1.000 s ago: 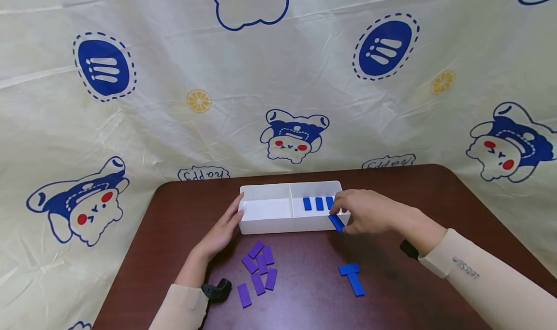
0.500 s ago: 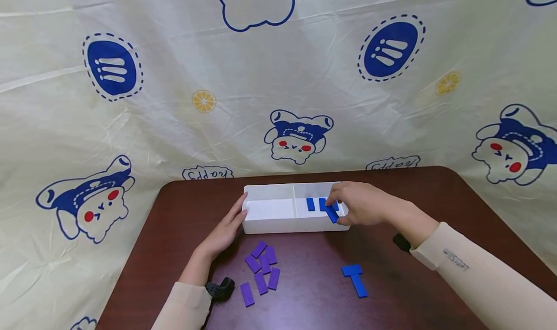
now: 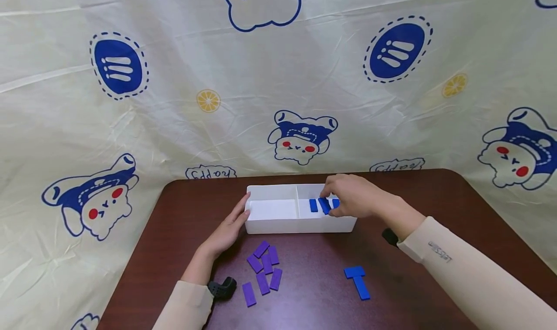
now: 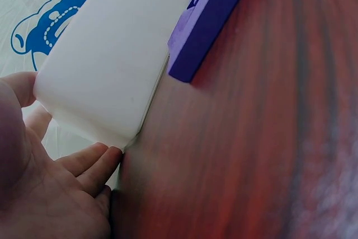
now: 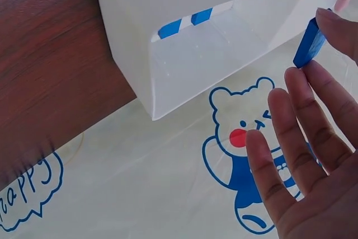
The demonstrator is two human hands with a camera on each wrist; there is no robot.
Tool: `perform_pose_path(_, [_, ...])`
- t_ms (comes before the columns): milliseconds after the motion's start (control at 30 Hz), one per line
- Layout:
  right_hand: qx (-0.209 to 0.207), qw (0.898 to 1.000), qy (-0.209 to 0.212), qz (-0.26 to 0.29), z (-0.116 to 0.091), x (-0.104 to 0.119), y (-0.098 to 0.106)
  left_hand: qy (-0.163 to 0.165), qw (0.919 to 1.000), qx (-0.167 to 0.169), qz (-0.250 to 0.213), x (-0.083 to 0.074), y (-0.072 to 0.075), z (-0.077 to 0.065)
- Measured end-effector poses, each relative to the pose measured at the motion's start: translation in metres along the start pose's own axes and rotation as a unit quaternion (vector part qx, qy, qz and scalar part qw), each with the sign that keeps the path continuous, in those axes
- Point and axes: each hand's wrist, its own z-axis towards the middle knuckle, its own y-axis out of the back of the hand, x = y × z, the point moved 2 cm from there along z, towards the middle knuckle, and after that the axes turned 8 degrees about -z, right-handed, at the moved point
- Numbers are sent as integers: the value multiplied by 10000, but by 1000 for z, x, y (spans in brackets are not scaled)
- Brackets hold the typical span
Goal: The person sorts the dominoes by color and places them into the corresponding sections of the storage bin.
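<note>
My right hand (image 3: 354, 194) pinches a blue rectangular tile (image 5: 309, 43) between thumb and fingertips, tilted over the right compartment of a white two-part box (image 3: 278, 226). Beneath it in that compartment lie a blue tile on the left (image 3: 313, 205) and another on the right (image 3: 335, 202); the held tile overlaps the spot between them in the head view. My left hand (image 3: 226, 231) rests against the box's left end with fairly straight fingers. In the left wrist view, its fingertips touch the white end wall (image 4: 100, 82).
Several purple tiles (image 3: 262, 283) lie loosely on the brown table (image 3: 196, 199) before the box's left half. Two blue tiles (image 3: 361, 288) form a T shape nearer the front right. A patterned white cloth (image 3: 243, 78) hangs behind the table.
My right hand has moved left with the blue tile, from the box's front right edge to over the right compartment. The left hand stays at the box's end; the view shifts slightly.
</note>
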Motion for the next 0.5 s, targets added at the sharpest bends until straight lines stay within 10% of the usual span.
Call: perform_pose_path(500, [-68, 9999, -119, 19, 26, 4, -2, 49, 10000, -1, -18, -3, 1, -1])
